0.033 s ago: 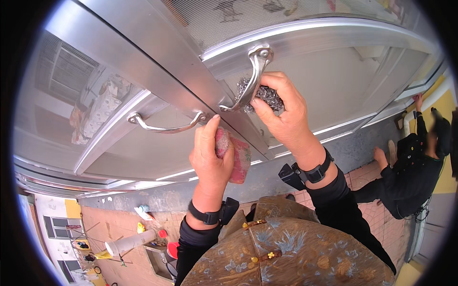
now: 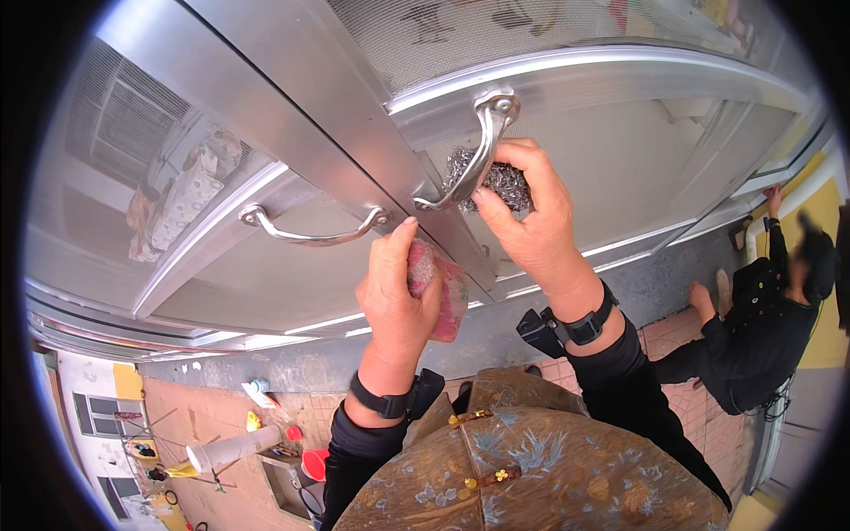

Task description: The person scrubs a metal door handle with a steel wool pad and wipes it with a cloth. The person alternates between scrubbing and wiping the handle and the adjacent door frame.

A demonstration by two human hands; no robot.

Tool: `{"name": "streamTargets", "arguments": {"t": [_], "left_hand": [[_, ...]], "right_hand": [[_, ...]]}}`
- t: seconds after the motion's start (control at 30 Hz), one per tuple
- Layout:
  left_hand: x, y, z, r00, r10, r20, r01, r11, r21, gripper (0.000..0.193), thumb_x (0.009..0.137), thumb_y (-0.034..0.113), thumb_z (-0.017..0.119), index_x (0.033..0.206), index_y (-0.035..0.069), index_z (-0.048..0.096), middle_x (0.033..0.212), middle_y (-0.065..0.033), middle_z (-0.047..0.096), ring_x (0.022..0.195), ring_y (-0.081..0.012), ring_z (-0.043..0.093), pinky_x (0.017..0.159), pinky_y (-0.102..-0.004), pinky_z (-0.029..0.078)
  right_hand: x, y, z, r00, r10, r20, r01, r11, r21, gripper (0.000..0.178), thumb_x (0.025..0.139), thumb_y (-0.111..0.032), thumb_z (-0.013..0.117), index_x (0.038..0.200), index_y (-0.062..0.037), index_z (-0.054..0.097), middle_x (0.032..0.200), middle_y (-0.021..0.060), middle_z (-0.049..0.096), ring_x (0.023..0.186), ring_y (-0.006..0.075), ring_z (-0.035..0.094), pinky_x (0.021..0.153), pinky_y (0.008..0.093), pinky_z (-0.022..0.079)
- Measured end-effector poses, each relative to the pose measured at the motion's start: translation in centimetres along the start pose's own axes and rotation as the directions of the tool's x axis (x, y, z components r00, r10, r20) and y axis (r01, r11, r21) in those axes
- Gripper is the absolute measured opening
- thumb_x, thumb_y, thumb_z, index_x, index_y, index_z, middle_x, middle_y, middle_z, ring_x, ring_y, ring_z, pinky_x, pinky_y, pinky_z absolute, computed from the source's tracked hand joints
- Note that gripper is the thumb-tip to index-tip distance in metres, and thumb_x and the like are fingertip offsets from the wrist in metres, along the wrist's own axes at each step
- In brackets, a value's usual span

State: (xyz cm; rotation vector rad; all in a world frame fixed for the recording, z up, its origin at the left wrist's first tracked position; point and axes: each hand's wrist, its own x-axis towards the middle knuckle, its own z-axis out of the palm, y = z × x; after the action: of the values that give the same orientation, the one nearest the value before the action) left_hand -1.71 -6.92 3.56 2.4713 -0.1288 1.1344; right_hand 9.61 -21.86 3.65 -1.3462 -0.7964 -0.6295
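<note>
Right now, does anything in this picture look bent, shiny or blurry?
In the head view, the door's metal rail looks bowed, as fisheye lenses do, with bright glare along it; highlights streak the curved handle by the right hand; the steel scourer there looks reasonably sharp.

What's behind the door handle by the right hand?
Behind the handle: a metal scouring pad in the right hand, showing either side of the bar, with the door panel beyond. Covered: the pad's middle strip, and the door surface the pad blocks.
</note>
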Motion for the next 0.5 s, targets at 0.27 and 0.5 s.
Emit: {"name": "streamTargets", "arguments": {"t": [0.27, 0.5], "left_hand": [[0.0, 0.2, 1.4, 0.994, -0.071, -0.077, 0.060, 0.988, -0.145, 0.078, 0.065, -0.005, 0.077, 0.138, 0.002, 0.050, 0.105, -0.0130, 0.064, 0.083, -0.0297, 0.068, 0.070, -0.0365, 0.055], [0.3, -0.7, 2.7, 0.997, -0.020, -0.071, 0.010, 0.991, -0.137, 0.086, 0.063, -0.004, 0.077, 0.143, 0.007, 0.049, 0.109, -0.0125, 0.061, 0.087, -0.0303, 0.067, 0.071, -0.0370, 0.056]], "right_hand": [[0.2, -0.8, -0.6, 0.979, 0.024, 0.200, -0.011, 0.998, -0.062, 0.028, 0.082, 0.004, 0.070, 0.109, -0.0016, 0.068, 0.119, 0.0144, 0.057, 0.107, 0.0271, 0.061, 0.090, 0.0362, 0.051], [0.3, -1.2, -1.2, 0.941, 0.074, 0.329, -0.046, 0.995, -0.092, 0.036, 0.083, 0.005, 0.068, 0.118, -0.0006, 0.069, 0.122, 0.0150, 0.056, 0.109, 0.0270, 0.059, 0.092, 0.0366, 0.050]]}}
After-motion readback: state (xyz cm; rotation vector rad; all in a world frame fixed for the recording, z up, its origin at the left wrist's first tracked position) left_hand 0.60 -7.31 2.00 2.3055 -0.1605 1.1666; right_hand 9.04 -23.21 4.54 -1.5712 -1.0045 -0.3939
